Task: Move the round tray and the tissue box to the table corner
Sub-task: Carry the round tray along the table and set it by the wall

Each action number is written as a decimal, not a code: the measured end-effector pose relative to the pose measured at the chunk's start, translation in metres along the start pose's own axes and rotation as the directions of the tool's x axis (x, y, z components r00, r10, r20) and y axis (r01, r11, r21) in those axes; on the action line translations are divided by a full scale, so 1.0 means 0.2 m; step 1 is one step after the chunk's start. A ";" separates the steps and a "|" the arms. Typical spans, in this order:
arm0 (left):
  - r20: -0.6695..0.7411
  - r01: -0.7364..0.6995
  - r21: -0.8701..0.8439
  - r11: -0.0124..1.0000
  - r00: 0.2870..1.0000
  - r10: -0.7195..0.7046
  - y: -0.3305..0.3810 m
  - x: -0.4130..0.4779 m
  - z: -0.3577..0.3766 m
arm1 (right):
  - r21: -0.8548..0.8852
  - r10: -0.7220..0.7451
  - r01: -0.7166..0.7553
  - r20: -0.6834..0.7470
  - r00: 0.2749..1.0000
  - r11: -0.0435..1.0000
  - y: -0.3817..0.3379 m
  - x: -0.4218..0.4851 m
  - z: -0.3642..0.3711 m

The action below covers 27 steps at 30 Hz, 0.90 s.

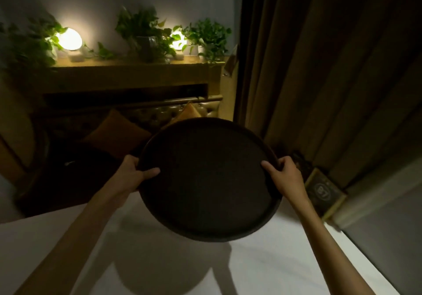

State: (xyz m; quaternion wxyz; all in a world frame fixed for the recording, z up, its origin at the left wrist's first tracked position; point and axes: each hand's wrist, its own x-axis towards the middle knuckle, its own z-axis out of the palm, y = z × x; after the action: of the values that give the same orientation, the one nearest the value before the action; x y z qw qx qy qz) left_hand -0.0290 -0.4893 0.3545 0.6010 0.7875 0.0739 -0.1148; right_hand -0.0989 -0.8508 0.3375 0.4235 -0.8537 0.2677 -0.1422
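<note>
A large dark round tray (209, 180) hangs in the air over the white table (159, 260), and its shadow falls on the tabletop below. My left hand (133, 173) grips its left rim, thumb on top. My right hand (284, 174) grips its right rim the same way. The tray carries nothing. A dark box with a gold edge (324, 190), possibly the tissue box, sits at the table's far right corner beside the curtain.
A brown curtain (331, 66) hangs along the right. Beyond the table stands a tufted sofa with orange cushions (116, 128). Above it a wooden shelf (137, 66) holds potted plants and two glowing lamps. The room is dim.
</note>
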 end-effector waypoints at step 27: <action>0.330 -0.146 0.482 0.864 0.943 -0.025 -0.65 0.40 1.47 | -0.030 0.417 -0.437 -0.245 0.875 0.899 1.55 -0.04 -0.12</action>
State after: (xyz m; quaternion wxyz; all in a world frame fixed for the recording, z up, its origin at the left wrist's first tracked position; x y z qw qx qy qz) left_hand -0.0129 -0.7395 0.1381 0.3839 0.8879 -0.0837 -0.2392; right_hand -0.2214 -1.0155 0.1043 0.3737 -0.7682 0.5027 -0.1326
